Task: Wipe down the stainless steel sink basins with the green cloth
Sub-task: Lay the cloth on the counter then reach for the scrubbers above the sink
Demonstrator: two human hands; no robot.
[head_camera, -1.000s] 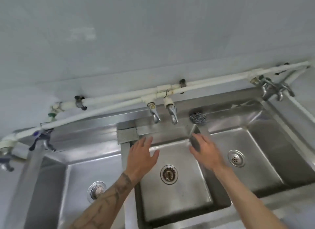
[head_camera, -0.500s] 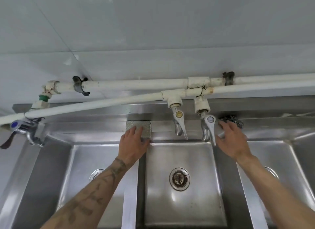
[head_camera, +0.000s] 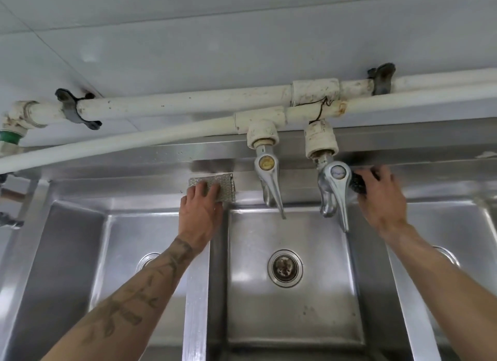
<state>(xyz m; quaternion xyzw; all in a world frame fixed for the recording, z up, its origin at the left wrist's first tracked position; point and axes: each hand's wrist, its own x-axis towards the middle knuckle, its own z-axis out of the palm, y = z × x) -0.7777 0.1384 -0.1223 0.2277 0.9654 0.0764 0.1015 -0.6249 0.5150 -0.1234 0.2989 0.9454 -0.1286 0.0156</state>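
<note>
While the left hand (head_camera: 200,212) lay flat-fingered on the grey-looking cloth (head_camera: 215,184) on the sink's back ledge (head_camera: 121,186), the right hand (head_camera: 382,199) curled over a scourer (head_camera: 359,185); wiping seemed unstarted, so next the cloth needed gripping and carrying into a basin (head_camera: 290,320).

Three sink basins stand in a row: left basin (head_camera: 118,239), middle basin (head_camera: 290,320), right basin (head_camera: 443,226). There are three drains, one per basin: left drain (head_camera: 146,260), middle drain (head_camera: 285,268), right drain (head_camera: 453,257). Two taps: gold-capped tap (head_camera: 269,186), pale-capped tap (head_camera: 334,188). Two white pipes: upper pipe (head_camera: 188,102), lower pipe (head_camera: 134,140). Two black clamps: left clamp (head_camera: 76,110), right clamp (head_camera: 381,79). One silvery pad (head_camera: 226,188), one dark scourer (head_camera: 357,184). Two hands: left hand (head_camera: 200,215), right hand (head_camera: 382,199).
</note>
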